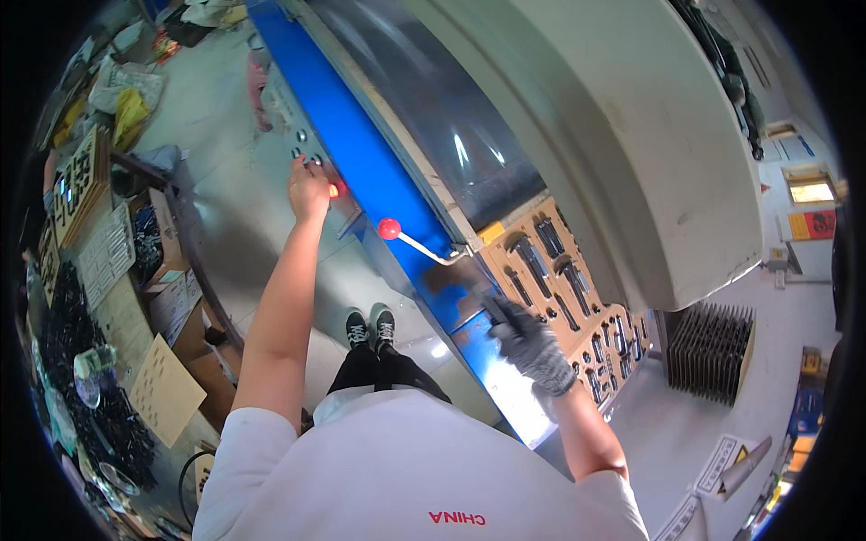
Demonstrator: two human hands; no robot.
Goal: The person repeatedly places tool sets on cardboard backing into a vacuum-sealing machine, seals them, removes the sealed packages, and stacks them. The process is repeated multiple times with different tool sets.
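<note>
Blue machine frame (361, 153) runs across the view. On it, the bare left hand (308, 191) presses its fingers on the button panel (302, 149) beside a glowing red button (336, 189). Lower down, the gloved right hand (532, 343) closes around a dark tool (496, 311) at the tan board (559, 279) of black parts. A red-knobbed lever (390, 229) sticks out between the hands.

So the left hand (308, 191) is sitting on the button panel (302, 144), with the lever (417, 243) just right of it. Right hand (532, 341) is resting on the board of parts (564, 288) under the machine hood (622, 135). Boxes (167, 298) are sitting on the floor (225, 207) at left.
</note>
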